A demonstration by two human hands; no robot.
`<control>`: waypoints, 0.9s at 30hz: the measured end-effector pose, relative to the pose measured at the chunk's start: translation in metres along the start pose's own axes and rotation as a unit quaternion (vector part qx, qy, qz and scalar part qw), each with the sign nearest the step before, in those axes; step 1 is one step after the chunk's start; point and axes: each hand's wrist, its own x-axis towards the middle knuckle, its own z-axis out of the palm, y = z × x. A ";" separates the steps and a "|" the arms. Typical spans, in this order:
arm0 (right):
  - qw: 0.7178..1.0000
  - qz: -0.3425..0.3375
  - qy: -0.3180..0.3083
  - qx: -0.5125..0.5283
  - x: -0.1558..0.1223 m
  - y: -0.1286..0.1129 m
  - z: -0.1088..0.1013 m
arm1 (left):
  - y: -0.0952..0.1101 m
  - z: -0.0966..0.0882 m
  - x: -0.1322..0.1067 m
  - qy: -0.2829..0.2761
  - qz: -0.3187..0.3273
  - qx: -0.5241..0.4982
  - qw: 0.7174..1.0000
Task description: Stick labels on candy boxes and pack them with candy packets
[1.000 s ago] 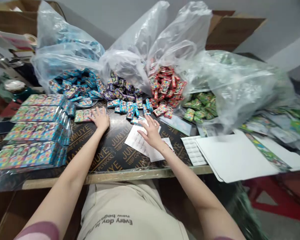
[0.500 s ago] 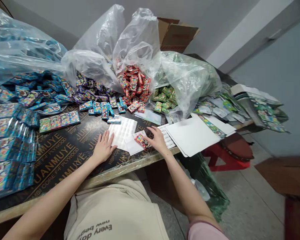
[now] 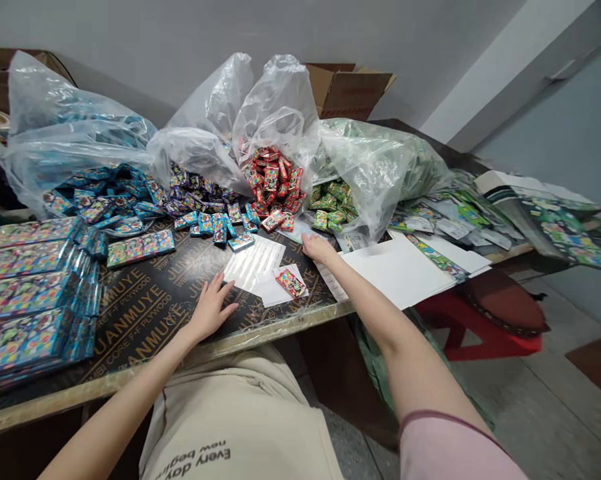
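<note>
My left hand (image 3: 211,309) lies flat and open on the dark plywood table (image 3: 145,313), its fingertips at the edge of a white sheet (image 3: 254,261). A red packet (image 3: 290,282) rests on a smaller white slip beside that sheet. My right hand (image 3: 319,248) reaches further back, near the green packets (image 3: 330,208) spilling from a clear bag; its fingers are curled down on the table and I cannot see whether they hold anything. Red packets (image 3: 273,179), purple packets (image 3: 200,193) and blue packets (image 3: 105,197) spill from other clear bags behind.
Stacks of wrapped colourful packs (image 3: 27,293) fill the table's left side. White cards (image 3: 395,270) and printed sheets (image 3: 460,220) cover the right. A cardboard box (image 3: 347,90) stands behind the bags. A red stool (image 3: 490,320) sits beyond the table's right end.
My right hand let go of the red packet on the white slip and reached back toward the green packets. My left hand stayed flat by the sheet. The view swung slightly left.
</note>
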 end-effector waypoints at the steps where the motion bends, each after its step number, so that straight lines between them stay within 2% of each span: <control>1: 1.000 -0.004 -0.006 0.009 0.000 0.002 -0.003 | 0.003 -0.003 -0.006 0.006 0.000 -0.008 1.000; 5: 0.999 0.009 -0.003 0.048 -0.002 0.006 -0.017 | 0.015 -0.017 -0.020 0.018 0.005 -0.018 1.000; 9: 0.994 0.036 0.063 0.076 -0.009 0.004 -0.039 | 0.016 -0.033 -0.034 0.043 0.013 -0.017 0.999; 12: 0.986 0.051 0.132 0.084 -0.011 0.008 -0.070 | 0.007 -0.044 -0.049 0.059 0.005 -0.010 0.998; 16: 0.977 0.037 0.203 0.063 -0.010 0.027 -0.130 | -0.008 -0.051 -0.064 0.070 -0.022 -0.002 0.997; 18: 0.984 0.004 0.171 0.058 -0.010 0.039 -0.157 | -0.012 -0.051 -0.068 0.069 -0.030 -0.010 0.997; 20: 0.993 -0.032 0.091 0.067 -0.011 0.047 -0.172 | -0.013 -0.049 -0.071 0.061 -0.032 -0.032 0.997; 23: 0.995 -0.053 -0.022 0.078 -0.010 0.052 -0.171 | -0.009 -0.042 -0.076 0.036 -0.039 -0.085 0.995; 27: 0.993 -0.043 -0.077 0.073 -0.009 0.048 -0.159 | -0.009 -0.040 -0.079 0.009 -0.049 -0.163 0.985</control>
